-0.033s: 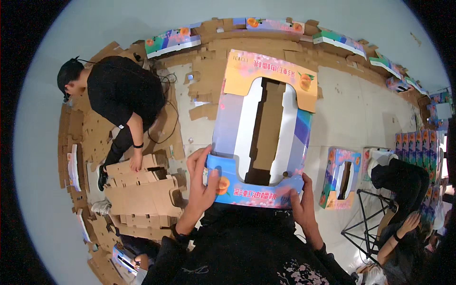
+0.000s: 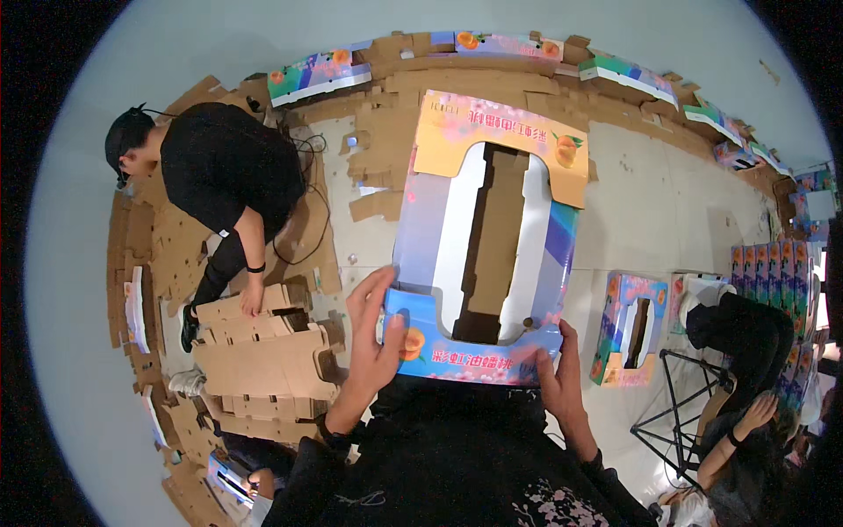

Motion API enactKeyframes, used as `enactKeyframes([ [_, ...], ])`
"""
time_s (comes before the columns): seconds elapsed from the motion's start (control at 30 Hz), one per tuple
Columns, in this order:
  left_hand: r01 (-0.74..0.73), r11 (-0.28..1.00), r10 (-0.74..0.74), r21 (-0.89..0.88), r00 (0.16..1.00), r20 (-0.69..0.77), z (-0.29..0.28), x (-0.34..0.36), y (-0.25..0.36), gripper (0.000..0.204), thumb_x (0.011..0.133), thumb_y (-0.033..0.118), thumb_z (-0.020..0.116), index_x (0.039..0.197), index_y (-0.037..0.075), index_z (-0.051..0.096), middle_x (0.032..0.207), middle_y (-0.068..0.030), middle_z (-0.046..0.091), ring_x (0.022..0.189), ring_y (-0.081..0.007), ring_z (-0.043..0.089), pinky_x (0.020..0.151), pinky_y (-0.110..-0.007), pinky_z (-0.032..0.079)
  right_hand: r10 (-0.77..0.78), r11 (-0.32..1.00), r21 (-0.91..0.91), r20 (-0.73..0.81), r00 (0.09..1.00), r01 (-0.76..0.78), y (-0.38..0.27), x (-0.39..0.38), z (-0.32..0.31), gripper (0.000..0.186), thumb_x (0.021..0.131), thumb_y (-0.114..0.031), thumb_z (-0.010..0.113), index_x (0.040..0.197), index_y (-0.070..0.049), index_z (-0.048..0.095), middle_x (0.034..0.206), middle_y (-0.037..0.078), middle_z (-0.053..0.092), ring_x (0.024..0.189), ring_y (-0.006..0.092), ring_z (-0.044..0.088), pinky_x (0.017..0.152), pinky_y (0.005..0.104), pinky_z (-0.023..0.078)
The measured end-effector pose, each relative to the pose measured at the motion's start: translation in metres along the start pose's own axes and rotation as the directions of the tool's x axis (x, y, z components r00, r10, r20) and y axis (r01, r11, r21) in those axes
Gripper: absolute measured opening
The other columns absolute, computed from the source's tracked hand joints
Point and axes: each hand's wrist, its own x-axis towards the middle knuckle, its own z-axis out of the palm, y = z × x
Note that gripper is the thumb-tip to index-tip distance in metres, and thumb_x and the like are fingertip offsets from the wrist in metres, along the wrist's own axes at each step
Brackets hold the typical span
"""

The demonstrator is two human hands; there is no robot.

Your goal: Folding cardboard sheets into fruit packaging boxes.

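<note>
A printed cardboard fruit box [image 2: 425,224] is held up in front of me, tilted a little, its long side running away from me. Its far end panel is orange-yellow and its near end panel blue, both with a peach picture. Between white inner flaps, a long opening shows the brown inside. My left hand [image 2: 373,329] grips the near left corner, thumb on the blue panel and fingers along the side. At the near right corner my right hand [image 2: 563,382] is closed on the box, thumb in front; its other fingers are partly hidden.
Left, a person in black [image 2: 233,167] bends over a stack of flat brown cardboard [image 2: 263,360]. Another printed box [image 2: 601,351] stands on the floor at right, near a black folding frame [image 2: 672,413] and a seated person [image 2: 746,334]. Cardboard sheets [image 2: 474,86] line the wall.
</note>
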Motion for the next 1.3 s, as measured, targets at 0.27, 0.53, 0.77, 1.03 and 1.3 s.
enactKeyframes([
  [0.27, -0.004, 0.972, 0.004, -0.233, 1.000, -0.002, 0.008, -0.004, -0.007, 0.043, 0.103, 0.010, 0.038, 0.142, -0.006, 0.047, 0.153, -0.0219, 0.042, 0.144, -0.0337, 0.038, 0.119, -0.043, 0.026, 0.006, 1.000, 0.010, -0.024, 1.000, -0.006, 0.000, 0.007, 0.001, 0.060, 0.097, -0.033, 0.059, 0.139, 0.004, 0.039, 0.129, 0.023, 0.053, 0.122, 0.0329, 0.053, 0.107, 0.0455, 0.040],
  [0.53, 0.016, 0.955, -0.011, -0.297, 1.000, 0.017, 0.009, -0.008, -0.011, 0.041, 0.106, 0.015, 0.037, 0.141, -0.005, 0.048, 0.151, -0.0206, 0.045, 0.147, -0.0337, 0.033, 0.121, -0.045, 0.025, -0.020, 0.999, -0.028, -0.014, 1.000, 0.019, 0.009, 0.010, 0.001, 0.063, 0.097, -0.040, 0.056, 0.139, 0.005, 0.039, 0.125, 0.021, 0.053, 0.117, 0.0304, 0.053, 0.103, 0.0429, 0.041],
  [0.77, 0.032, 0.939, -0.022, -0.343, 0.999, 0.034, 0.007, -0.004, -0.010, 0.041, 0.107, 0.016, 0.037, 0.140, -0.005, 0.050, 0.153, -0.0195, 0.044, 0.148, -0.0334, 0.031, 0.121, -0.045, 0.025, -0.052, 0.996, -0.074, -0.046, 0.998, 0.049, 0.004, 0.011, 0.004, 0.063, 0.099, -0.042, 0.053, 0.138, 0.005, 0.039, 0.123, 0.020, 0.052, 0.113, 0.0274, 0.053, 0.100, 0.0407, 0.042],
  [1.03, 0.138, 0.895, -0.132, -0.425, 0.990, 0.044, 0.018, -0.005, -0.015, 0.049, 0.106, 0.012, 0.039, 0.153, -0.001, 0.032, 0.160, -0.0209, 0.031, 0.146, -0.0308, 0.033, 0.121, -0.042, 0.024, 0.014, 0.995, -0.093, -0.040, 0.999, -0.018, 0.008, 0.015, 0.007, 0.059, 0.097, -0.035, 0.057, 0.138, 0.005, 0.039, 0.123, 0.020, 0.051, 0.113, 0.0294, 0.052, 0.100, 0.0423, 0.042],
  [1.3, 0.133, 0.936, -0.061, -0.326, 0.973, 0.223, 0.047, -0.033, 0.008, 0.078, 0.096, 0.011, 0.064, 0.155, 0.000, 0.015, 0.147, -0.0216, 0.038, 0.129, -0.0299, 0.049, 0.110, -0.045, 0.040, -0.223, 0.923, -0.368, -0.279, 0.934, 0.111, -0.034, 0.018, 0.007, 0.070, 0.077, -0.015, 0.074, 0.139, 0.000, 0.045, 0.132, 0.021, 0.052, 0.122, 0.0380, 0.050, 0.108, 0.0490, 0.036],
])
